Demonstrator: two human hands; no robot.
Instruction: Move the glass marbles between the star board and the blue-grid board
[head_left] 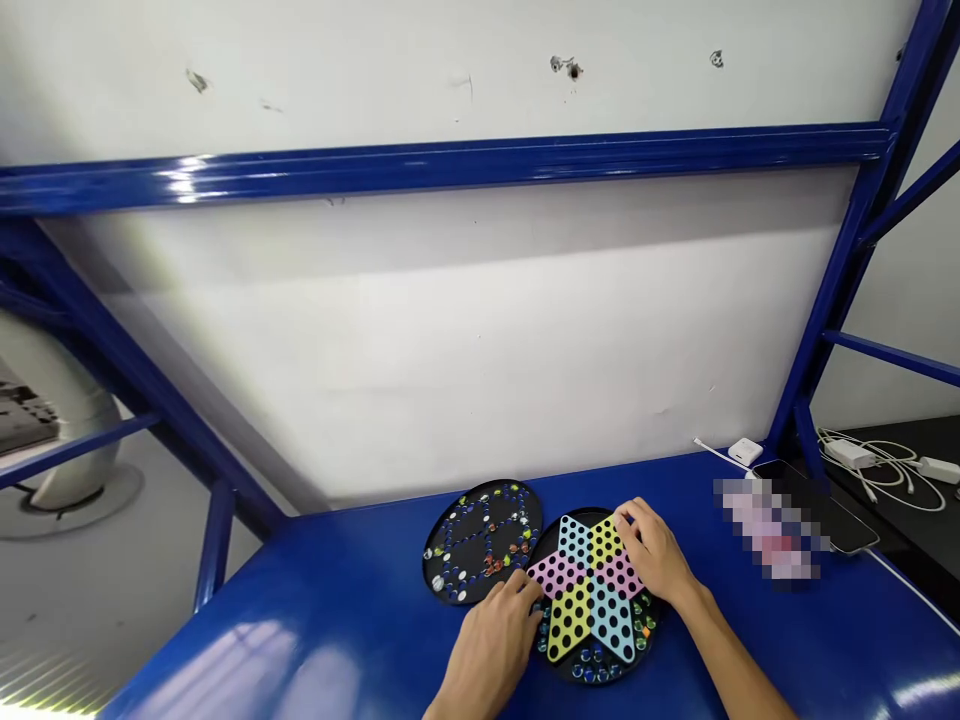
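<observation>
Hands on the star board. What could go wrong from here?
The left hand and right hand are both on the coloured star plate. If it slips, it may jostle the glass marbles in the black round tray beneath. The second black round board sits very close, so a knock could unseat its marbles too.

Six-pointed plastic star board [589,590]: pale blue, yellow and pink points, opposite points matching, each patterned with black dots. Round black tray [469,530] beside it: blue-ringed holes, scattered white, orange and green marbles [491,565]. Glossy cobalt-blue counter [300,640] beneath.
</observation>
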